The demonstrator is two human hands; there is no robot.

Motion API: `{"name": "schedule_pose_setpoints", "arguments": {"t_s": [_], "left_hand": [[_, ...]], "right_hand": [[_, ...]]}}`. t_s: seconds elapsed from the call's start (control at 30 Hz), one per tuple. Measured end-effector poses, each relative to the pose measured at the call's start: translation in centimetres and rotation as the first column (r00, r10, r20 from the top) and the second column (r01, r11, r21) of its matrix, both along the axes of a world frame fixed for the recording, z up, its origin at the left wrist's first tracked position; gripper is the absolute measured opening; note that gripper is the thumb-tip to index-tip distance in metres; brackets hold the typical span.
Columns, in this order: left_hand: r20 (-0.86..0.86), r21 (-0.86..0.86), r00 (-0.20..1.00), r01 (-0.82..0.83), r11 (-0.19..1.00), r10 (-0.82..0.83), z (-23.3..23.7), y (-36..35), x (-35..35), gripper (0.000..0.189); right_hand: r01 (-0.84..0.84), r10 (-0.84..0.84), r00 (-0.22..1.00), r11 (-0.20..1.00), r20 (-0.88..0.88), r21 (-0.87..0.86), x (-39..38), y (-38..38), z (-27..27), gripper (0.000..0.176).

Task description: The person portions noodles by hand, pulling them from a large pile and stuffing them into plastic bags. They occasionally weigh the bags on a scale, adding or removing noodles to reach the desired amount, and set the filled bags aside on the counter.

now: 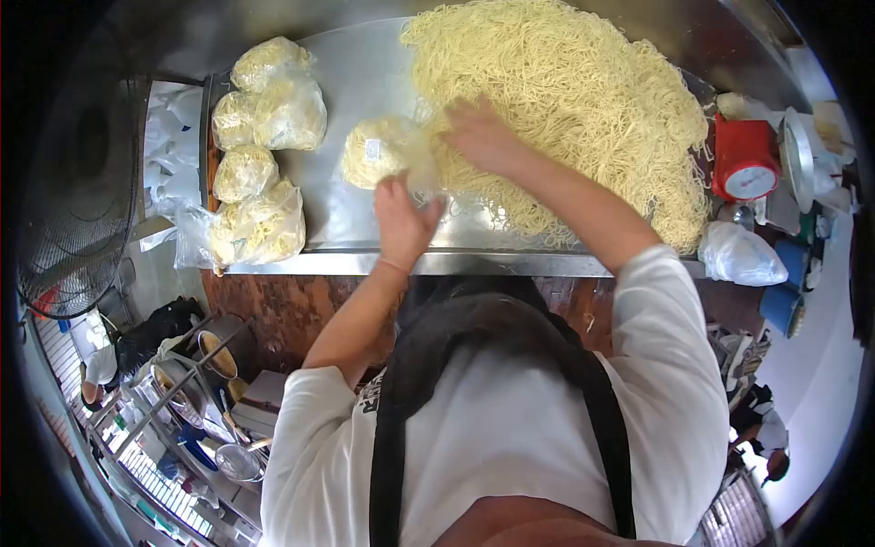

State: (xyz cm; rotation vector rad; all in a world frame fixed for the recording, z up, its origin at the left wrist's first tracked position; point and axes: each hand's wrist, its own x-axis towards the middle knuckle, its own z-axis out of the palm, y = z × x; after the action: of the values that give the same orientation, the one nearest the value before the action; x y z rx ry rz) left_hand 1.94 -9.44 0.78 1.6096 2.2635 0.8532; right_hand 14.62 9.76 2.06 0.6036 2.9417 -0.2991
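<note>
A large heap of loose pale-yellow noodles (556, 100) covers the right part of a metal table (360, 68). My right hand (483, 137) is at the heap's left edge, its fingers stretched out and slightly blurred. Left of it lies a clear plastic bag of noodles (369, 157) with a small white label. My left hand (404, 221) is at the bag's lower right side, fingers on the plastic and thumb apart; part of its grip is hidden. Loose clear plastic spreads between the bag and my right hand.
Several filled noodle bags (290, 111) stand along the table's left end. On the right are a red scale (746, 162) and a white plastic bag (743, 253). A fan cage (77, 201) is at far left, pots (219, 354) below it. Other people are at both sides.
</note>
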Motion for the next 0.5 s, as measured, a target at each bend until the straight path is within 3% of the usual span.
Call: {"name": "schedule_pose_setpoints", "arguments": {"t_s": [0.03,0.1,0.13,0.2,0.23,0.3,0.37,0.4,0.43,0.47,0.5], "left_hand": [[0.071,-0.055,0.997,-0.015,0.998,0.019,-0.8,-0.3,0.7,0.058],[0.070,0.066,0.996,-0.062,0.996,0.058,-4.6,0.4,0.4,0.045],[0.070,0.129,0.995,-0.086,0.988,0.077,-5.0,1.4,0.0,0.038],[0.331,0.053,0.936,-0.147,0.988,0.121,-4.1,2.8,-1.1,0.025],[0.455,0.015,0.879,-0.171,0.985,0.146,-2.5,3.4,-1.4,0.019],[0.424,0.087,0.900,-0.152,0.984,0.102,1.0,4.1,-0.7,0.015],[0.420,0.115,0.905,-0.131,0.985,0.072,4.6,3.9,0.6,0.015],[0.434,0.148,0.901,-0.086,0.985,0.013,6.9,3.6,1.2,0.016],[0.563,0.142,0.826,-0.074,0.987,-0.019,7.1,3.0,1.9,0.016],[0.680,0.141,0.732,-0.064,0.988,-0.050,7.0,2.7,2.7,0.016],[0.782,0.142,0.618,-0.053,0.988,-0.080,6.8,2.6,3.1,0.016]], "right_hand": [[-0.010,0.010,1.000,0.999,0.009,-0.042,-0.5,-0.4,-3.0,0.049],[-0.030,0.034,0.999,0.991,0.026,-0.127,-1.8,-0.9,-6.5,0.056],[0.055,-0.032,0.996,0.954,0.080,-0.294,-3.0,-0.3,-6.4,0.059],[0.237,-0.124,0.966,0.777,0.228,-0.583,-5.0,0.2,-6.0,0.063],[0.145,-0.187,0.982,0.752,0.003,-0.643,-5.3,-0.2,-6.1,0.052],[-0.073,-0.323,0.845,0.718,-0.425,-0.692,-5.6,-1.0,-6.2,0.031],[-0.148,-0.511,0.793,0.366,-0.332,-0.919,-6.7,-1.3,-4.8,0.033],[-0.159,-0.537,0.752,0.414,-0.382,-0.896,-7.6,-1.8,-4.8,0.034],[-0.165,-0.559,0.708,0.463,-0.431,-0.871,-8.6,-2.4,-5.1,0.035],[-0.103,-0.466,0.658,0.723,-0.592,-0.683,-9.8,-3.1,-5.8,0.037],[-0.051,-0.516,0.746,0.586,-0.421,-0.809,-9.7,-3.3,-5.3,0.038]]}}
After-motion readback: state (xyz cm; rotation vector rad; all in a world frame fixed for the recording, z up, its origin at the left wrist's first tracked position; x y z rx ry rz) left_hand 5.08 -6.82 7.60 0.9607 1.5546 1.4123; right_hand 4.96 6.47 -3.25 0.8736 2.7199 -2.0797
